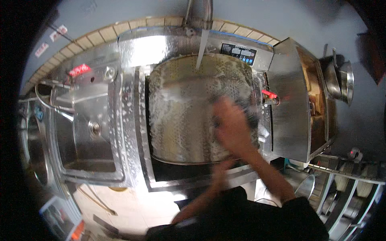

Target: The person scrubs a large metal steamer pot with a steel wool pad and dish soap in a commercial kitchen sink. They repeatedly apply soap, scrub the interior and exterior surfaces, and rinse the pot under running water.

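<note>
A large metal cylinder with rows of small holes or dots point(187, 120), likely a pot or strainer basket, lies on its side over the dark recessed top of a steel cooking unit. White suds streak its wall. My right hand point(230, 126) presses against the right half of that wall, blurred by motion. Dark patches show around its fingers, but whether it holds a scrubbing pad is not clear. Lower down, my left hand point(221, 171) meets the cylinder's near edge with its fingers partly hidden. Water runs from a tap point(208, 13) onto the far part of the cylinder.
To the left is a steel sink basin point(93, 150) with a drain. A control panel point(238, 54) sits on the back ledge. Beside the cylinder are a red-handled valve point(269, 94) and a tall steel cabinet point(288, 99). A rack point(346, 186) stands at lower right.
</note>
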Available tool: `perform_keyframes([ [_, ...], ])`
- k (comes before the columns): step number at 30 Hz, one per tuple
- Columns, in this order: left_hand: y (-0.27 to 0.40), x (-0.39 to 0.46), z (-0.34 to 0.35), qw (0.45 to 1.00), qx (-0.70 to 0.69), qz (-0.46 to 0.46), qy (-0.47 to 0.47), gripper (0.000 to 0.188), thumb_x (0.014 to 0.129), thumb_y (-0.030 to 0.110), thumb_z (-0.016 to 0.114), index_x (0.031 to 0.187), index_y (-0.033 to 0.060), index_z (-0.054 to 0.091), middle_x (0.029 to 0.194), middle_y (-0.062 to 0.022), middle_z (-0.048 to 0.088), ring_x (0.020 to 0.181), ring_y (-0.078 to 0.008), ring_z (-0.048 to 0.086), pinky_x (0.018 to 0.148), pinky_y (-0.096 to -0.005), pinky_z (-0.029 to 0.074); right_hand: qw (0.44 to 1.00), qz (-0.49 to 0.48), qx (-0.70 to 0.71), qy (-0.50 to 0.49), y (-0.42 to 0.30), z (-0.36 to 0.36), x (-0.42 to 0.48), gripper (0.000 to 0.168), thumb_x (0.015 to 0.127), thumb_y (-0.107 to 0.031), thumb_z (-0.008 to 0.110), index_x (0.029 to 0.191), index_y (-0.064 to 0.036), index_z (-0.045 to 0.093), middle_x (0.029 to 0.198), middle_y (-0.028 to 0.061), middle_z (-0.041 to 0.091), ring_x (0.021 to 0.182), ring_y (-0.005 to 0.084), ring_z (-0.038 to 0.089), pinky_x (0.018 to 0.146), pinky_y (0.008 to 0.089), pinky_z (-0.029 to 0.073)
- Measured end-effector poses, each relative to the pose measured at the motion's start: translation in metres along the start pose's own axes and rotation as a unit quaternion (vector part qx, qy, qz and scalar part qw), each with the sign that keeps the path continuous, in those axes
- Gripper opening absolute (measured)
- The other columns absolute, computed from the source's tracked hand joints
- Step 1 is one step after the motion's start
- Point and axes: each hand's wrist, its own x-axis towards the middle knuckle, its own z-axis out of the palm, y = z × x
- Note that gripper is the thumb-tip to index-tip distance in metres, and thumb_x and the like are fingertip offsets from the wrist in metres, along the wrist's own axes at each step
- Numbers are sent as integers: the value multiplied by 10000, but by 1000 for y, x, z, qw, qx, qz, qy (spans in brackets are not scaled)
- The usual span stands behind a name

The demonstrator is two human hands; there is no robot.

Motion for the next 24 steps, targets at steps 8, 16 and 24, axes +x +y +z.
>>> perform_keyframes([
  [8,103,-11,-45,975,-134,101,146,318,870,249,559,611,78,489,615,-34,457,534,-159,435,509,-286,393,979,-100,17,175,68,-3,54,490,787,-174,562,1241,-5,492,1279,208,484,1224,358,423,1014,450,338],
  [16,-75,-12,22,920,332,203,36,193,859,173,564,990,33,591,986,-49,603,844,-236,539,756,-431,393,966,-168,-133,-142,-45,26,32,436,816,-130,492,1238,-22,494,1287,214,475,1187,345,462,1029,438,329],
  [24,-105,21,113,980,-109,62,-152,220,965,210,463,1131,65,456,1001,-59,511,845,-194,498,683,-356,423,949,-275,-139,-64,-40,30,84,427,887,-181,434,1293,-53,463,1339,174,450,1238,317,422,1034,471,286],
])
